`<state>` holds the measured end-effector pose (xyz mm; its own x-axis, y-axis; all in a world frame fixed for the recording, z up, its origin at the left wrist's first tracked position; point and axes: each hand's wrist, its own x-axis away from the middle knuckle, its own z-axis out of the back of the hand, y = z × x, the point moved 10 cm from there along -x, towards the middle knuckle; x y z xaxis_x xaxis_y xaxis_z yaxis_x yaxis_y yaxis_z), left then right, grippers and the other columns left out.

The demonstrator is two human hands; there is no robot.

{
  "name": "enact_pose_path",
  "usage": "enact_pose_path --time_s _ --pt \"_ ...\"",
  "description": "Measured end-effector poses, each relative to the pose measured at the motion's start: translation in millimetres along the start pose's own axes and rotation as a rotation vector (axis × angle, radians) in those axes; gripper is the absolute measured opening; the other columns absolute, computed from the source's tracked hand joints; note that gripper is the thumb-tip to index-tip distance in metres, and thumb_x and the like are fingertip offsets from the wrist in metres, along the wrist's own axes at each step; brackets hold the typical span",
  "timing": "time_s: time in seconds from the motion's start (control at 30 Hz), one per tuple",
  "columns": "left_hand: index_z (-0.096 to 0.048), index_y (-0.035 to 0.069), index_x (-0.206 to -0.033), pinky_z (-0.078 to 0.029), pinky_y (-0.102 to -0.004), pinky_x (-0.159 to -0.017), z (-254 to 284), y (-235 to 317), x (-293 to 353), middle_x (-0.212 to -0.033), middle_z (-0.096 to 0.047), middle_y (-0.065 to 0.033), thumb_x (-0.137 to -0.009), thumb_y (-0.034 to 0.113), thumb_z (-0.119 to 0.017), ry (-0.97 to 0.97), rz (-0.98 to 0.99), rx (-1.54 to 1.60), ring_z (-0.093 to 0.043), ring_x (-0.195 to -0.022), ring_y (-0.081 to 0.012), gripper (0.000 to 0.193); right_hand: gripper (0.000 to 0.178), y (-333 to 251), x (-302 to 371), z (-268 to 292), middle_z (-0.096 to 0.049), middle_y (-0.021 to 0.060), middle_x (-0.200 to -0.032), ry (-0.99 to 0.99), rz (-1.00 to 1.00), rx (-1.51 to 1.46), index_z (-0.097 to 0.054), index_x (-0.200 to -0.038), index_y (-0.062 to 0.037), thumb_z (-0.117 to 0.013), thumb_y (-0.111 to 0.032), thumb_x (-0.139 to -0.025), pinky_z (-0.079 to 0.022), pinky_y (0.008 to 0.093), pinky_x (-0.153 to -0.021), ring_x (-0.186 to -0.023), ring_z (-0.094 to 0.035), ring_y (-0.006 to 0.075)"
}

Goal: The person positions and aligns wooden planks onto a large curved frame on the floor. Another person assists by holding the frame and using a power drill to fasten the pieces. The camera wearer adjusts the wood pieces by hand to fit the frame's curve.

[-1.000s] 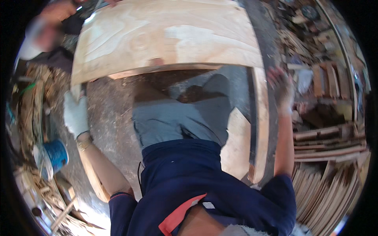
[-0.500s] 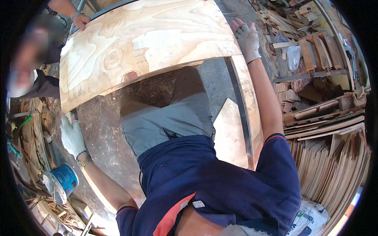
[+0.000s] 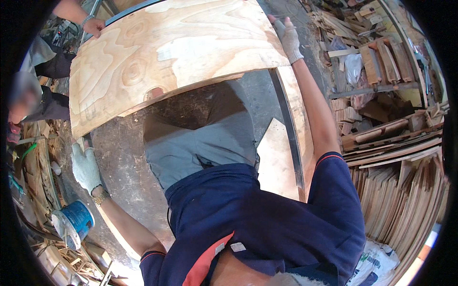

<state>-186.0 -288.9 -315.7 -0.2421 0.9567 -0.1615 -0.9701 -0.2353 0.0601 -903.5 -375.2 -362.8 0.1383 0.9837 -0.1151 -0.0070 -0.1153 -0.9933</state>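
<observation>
A pale plywood board (image 3: 176, 57) with a wavy grain lies across a frame of narrow rails. My left hand (image 3: 86, 170), in a knitted glove, is closed around a side rail (image 3: 82, 142) just below the board's near left corner. At the board's right edge is my right hand (image 3: 289, 42), in a fingerless-tipped glove, with its fingers stretched out and apart along the edge. The right side rail (image 3: 293, 105) of the frame passes beside my right forearm. Another person's hand (image 3: 94, 27) rests on the board's far left corner.
Wooden strips and blocks fill the shelf (image 3: 381, 66) on the right, above a stack of upright thin boards (image 3: 400, 205). A blue bucket (image 3: 76, 219) stands at the left among wood scraps. A light panel (image 3: 279, 162) lies on the floor inside the frame.
My right hand has moved slightly left and away from me, closer against the board's edge. The other person's head has shifted toward the lower left. My left hand stays on the rail.
</observation>
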Motion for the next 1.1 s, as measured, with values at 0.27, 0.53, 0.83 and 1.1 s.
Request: enact_pose_path --time_s 0.27,0.53,0.83,1.1 --pt "-0.047 0.013 -0.154 -0.051 -0.0533 -0.088 -3 -6 -2 -0.122 -0.065 -0.0273 -0.102 0.043 -0.054 0.013 0.010 0.050 -0.064 -0.108 -0.0478 0.061 0.085 -11 -4 50 -0.038 0.0092 -0.164 0.299 -0.072 -0.291 -0.030 -0.161 -0.0020 -0.023 -0.066 -0.106 -0.023 0.0347 -0.125 -0.152 -0.033 0.0277" --pt "-0.057 0.008 -0.136 -0.050 -0.0519 -0.091 0 -4 -3 -0.140 -0.061 -0.0183 -0.095 0.029 -0.057 -0.032 0.046 0.063 -0.063 -0.115 -0.0442 0.046 0.077 8 -46 12 -0.031 0.0170 -0.166 -0.051 0.081 -0.419 -0.024 -0.159 0.0076 -0.031 -0.051 -0.110 -0.019 0.0368 -0.127 -0.154 -0.029 0.0264" --pt "-0.055 0.007 -0.140 -0.049 -0.0502 -0.094 -11 -11 -7 -0.149 -0.055 -0.0168 -0.094 0.026 -0.055 -0.058 0.015 0.136 -0.059 -0.123 -0.0426 0.050 0.056 -10 -46 -3 -0.052 0.0096 -0.148 0.205 0.340 2.195 -0.044 -0.151 -0.0054 -0.047 -0.030 -0.101 -0.037 0.0397 -0.111 -0.136 -0.046 0.0202" --pt "-0.045 0.011 -0.154 -0.047 -0.0492 -0.099 -9 -13 -7 -0.149 -0.054 -0.0199 -0.099 0.035 -0.054 -0.058 0.044 0.096 -0.057 -0.126 -0.0444 0.061 0.040 -78 -11 -30 -0.063 0.0028 -0.124 0.346 0.653 2.404 -0.057 -0.136 -0.0117 -0.051 -0.024 -0.098 -0.048 0.0445 -0.097 -0.121 -0.055 0.0186"
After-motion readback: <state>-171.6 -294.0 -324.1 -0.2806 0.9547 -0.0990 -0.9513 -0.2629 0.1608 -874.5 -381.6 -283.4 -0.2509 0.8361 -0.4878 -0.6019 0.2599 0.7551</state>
